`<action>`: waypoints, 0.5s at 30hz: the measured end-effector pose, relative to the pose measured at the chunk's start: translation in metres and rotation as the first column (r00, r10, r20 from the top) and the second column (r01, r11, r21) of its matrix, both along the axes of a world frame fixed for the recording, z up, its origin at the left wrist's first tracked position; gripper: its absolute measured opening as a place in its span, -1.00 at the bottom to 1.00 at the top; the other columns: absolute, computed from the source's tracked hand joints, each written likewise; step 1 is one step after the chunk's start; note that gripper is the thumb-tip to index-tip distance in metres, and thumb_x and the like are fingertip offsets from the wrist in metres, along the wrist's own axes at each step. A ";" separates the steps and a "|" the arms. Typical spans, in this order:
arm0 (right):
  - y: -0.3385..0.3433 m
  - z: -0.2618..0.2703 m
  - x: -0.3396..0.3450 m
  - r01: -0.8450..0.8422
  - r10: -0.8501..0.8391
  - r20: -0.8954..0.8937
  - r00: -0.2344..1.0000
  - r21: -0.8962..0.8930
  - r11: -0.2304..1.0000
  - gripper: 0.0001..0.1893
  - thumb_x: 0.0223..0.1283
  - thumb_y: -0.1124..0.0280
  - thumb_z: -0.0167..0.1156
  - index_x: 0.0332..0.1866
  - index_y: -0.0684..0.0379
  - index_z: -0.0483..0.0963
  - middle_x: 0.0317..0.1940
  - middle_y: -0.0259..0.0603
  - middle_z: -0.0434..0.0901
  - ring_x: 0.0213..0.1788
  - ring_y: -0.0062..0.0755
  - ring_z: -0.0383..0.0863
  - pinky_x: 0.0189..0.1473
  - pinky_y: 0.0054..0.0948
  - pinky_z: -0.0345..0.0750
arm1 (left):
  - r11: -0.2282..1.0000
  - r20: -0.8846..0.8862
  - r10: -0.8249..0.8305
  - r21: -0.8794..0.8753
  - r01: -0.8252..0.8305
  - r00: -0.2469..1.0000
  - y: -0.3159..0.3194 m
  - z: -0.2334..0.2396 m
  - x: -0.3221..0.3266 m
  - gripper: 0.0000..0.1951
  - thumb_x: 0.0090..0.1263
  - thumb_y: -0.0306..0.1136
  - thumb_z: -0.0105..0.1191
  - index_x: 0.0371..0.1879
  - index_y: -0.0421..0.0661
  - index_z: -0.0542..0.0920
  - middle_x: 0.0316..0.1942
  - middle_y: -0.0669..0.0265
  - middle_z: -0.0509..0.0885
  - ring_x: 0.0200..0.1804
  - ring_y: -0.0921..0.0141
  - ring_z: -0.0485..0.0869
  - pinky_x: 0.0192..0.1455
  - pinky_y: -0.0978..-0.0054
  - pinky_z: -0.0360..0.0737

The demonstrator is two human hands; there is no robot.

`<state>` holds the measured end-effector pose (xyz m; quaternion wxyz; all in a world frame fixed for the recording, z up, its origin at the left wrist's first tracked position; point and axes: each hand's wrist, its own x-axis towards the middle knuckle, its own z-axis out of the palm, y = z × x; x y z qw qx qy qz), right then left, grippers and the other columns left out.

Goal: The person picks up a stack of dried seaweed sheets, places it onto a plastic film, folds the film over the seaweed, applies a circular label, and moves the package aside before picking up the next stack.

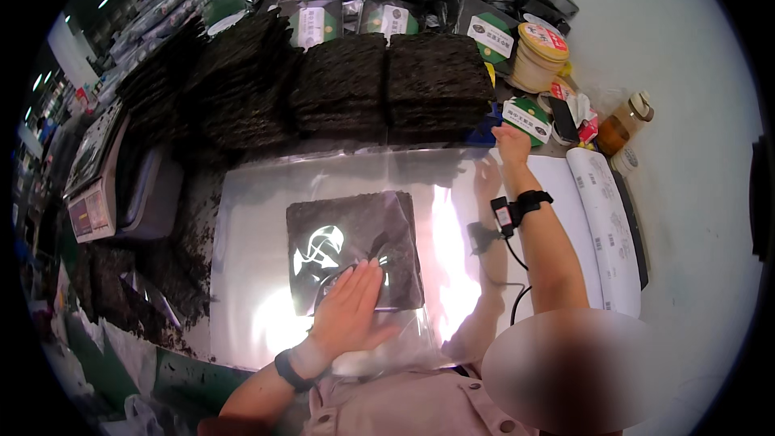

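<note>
A square stack of dried seaweed sheets in a clear plastic bag [357,224] lies on a shiny metal-like sheet [254,212]. My left hand [354,309] rests flat, palm down, on the bag's lower part, its thumb spread out. Farther up on the right, my right hand [512,140] is at the edge of a green and white label card [527,120]; its fingers look bent, and whether they grip the card is not plain. A blue item [484,130] lies just left of that hand.
Tall stacks of dark seaweed [442,85] line the far side. Packed, labelled bags [393,18] lie behind them. A weighing scale [94,206] stands at left. On the right are rolls of tape [537,54], a phone [563,118], a drink bottle [623,124] and rolled printed paper [605,230].
</note>
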<state>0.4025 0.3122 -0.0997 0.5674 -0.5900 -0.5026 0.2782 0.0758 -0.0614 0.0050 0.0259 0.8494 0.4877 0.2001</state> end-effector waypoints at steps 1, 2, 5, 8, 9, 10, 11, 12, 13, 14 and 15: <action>0.002 -0.003 0.014 -0.023 0.023 0.037 0.999 -0.017 1.000 -0.81 -0.08 0.40 0.36 -0.42 0.34 0.64 -0.21 -0.11 0.69 -0.18 -0.34 0.65 -0.10 -0.53 0.49 | 1.000 0.004 -0.010 0.006 0.010 1.000 0.001 0.000 0.001 -0.10 0.11 0.18 0.15 0.19 -0.45 0.31 0.20 -0.13 0.41 0.28 0.04 0.39 0.37 0.18 0.22; -0.001 -0.010 0.028 -0.049 0.047 0.058 0.997 0.026 0.998 -0.82 -0.02 0.40 0.34 -0.39 0.32 0.63 -0.34 -0.21 0.68 -0.33 -0.39 0.64 -0.20 -0.53 0.52 | 1.000 0.010 -0.023 0.011 0.023 1.000 0.004 0.001 0.002 -0.10 0.11 0.18 0.15 0.19 -0.45 0.31 0.20 -0.13 0.42 0.28 0.04 0.39 0.37 0.18 0.22; -0.062 0.046 -0.030 -0.173 0.162 -0.092 0.983 -0.124 0.977 -0.86 0.06 0.41 0.31 -0.36 0.29 0.61 -0.44 -0.28 0.64 -0.41 -0.51 0.59 -0.31 -0.58 0.51 | 1.000 0.008 0.024 0.014 -0.024 1.000 -0.003 0.000 -0.003 -0.14 0.15 0.15 0.13 0.18 -0.44 0.32 0.21 -0.12 0.41 0.28 0.05 0.40 0.36 0.19 0.24; -0.132 0.106 -0.079 -0.672 0.598 -0.312 0.738 -0.266 0.691 -0.79 0.14 0.42 0.26 -0.12 0.24 0.54 -0.45 -0.34 0.62 -0.50 -0.62 0.54 -0.41 -0.65 0.50 | 0.999 0.030 0.026 0.018 -0.026 0.999 -0.006 0.003 -0.004 -0.20 0.18 0.08 0.12 0.18 -0.44 0.33 0.22 -0.11 0.41 0.28 0.06 0.39 0.35 0.21 0.25; -0.159 0.129 -0.091 -0.778 0.706 -0.330 0.627 -0.319 0.541 -0.73 0.13 0.44 0.26 -0.06 0.25 0.50 -0.47 -0.30 0.62 -0.52 -0.62 0.55 -0.45 -0.65 0.50 | 1.000 0.040 0.020 0.009 -0.020 0.999 -0.004 0.002 -0.003 -0.20 0.17 0.07 0.12 0.17 -0.44 0.34 0.22 -0.11 0.41 0.28 0.06 0.39 0.35 0.22 0.25; -0.183 0.147 -0.105 -0.853 0.790 -0.356 0.500 -0.364 0.375 -0.66 0.12 0.45 0.27 0.01 0.26 0.45 -0.48 -0.26 0.63 -0.54 -0.63 0.56 -0.48 -0.65 0.51 | 1.000 0.050 0.011 0.003 -0.011 0.999 -0.002 0.004 -0.001 -0.21 0.17 0.07 0.13 0.17 -0.44 0.34 0.22 -0.10 0.41 0.29 0.06 0.39 0.36 0.22 0.25; -0.199 0.155 -0.122 -0.855 0.823 -0.323 0.467 -0.402 0.328 -0.56 0.08 0.48 0.29 0.08 0.31 0.37 -0.53 -0.20 0.61 -0.58 -0.61 0.56 -0.54 -0.64 0.49 | 1.000 0.055 0.008 -0.005 -0.007 0.998 -0.002 0.006 -0.001 -0.21 0.17 0.06 0.13 0.17 -0.44 0.34 0.22 -0.10 0.41 0.29 0.07 0.39 0.36 0.22 0.25; -0.209 0.158 -0.135 -0.829 0.841 -0.231 0.489 -0.424 0.365 -0.60 0.07 0.48 0.31 0.01 0.32 0.37 -0.55 -0.21 0.61 -0.56 -0.59 0.57 -0.56 -0.63 0.49 | 1.000 0.067 0.004 -0.004 -0.004 0.998 -0.002 0.007 0.000 -0.22 0.16 0.05 0.14 0.16 -0.43 0.35 0.22 -0.10 0.41 0.29 0.07 0.39 0.36 0.22 0.25; -0.214 0.156 -0.148 -0.820 0.849 -0.202 0.489 -0.439 0.368 -0.63 0.05 0.47 0.32 -0.06 0.31 0.38 -0.57 -0.21 0.60 -0.58 -0.58 0.57 -0.56 -0.62 0.49 | 1.000 0.064 0.001 -0.014 0.000 0.998 -0.002 0.007 0.000 -0.21 0.16 0.06 0.13 0.17 -0.43 0.33 0.23 -0.11 0.39 0.30 0.06 0.37 0.37 0.21 0.23; -0.216 0.152 -0.159 -0.811 0.856 -0.173 0.488 -0.452 0.371 -0.67 0.04 0.46 0.33 -0.14 0.31 0.39 -0.59 -0.21 0.59 -0.59 -0.57 0.57 -0.57 -0.62 0.48 | 1.000 0.061 -0.004 -0.024 0.005 0.998 -0.002 0.007 -0.001 -0.20 0.17 0.08 0.12 0.18 -0.43 0.31 0.23 -0.12 0.38 0.31 0.06 0.34 0.39 0.21 0.21; -0.217 0.149 -0.168 -0.804 0.864 -0.143 0.482 -0.465 0.372 -0.70 0.02 0.46 0.35 -0.21 0.30 0.40 -0.61 -0.21 0.58 -0.60 -0.57 0.57 -0.58 -0.61 0.47 | 0.999 0.058 -0.004 -0.033 0.005 0.998 -0.002 0.006 -0.001 -0.19 0.18 0.09 0.11 0.19 -0.42 0.30 0.24 -0.12 0.36 0.33 0.05 0.31 0.40 0.20 0.20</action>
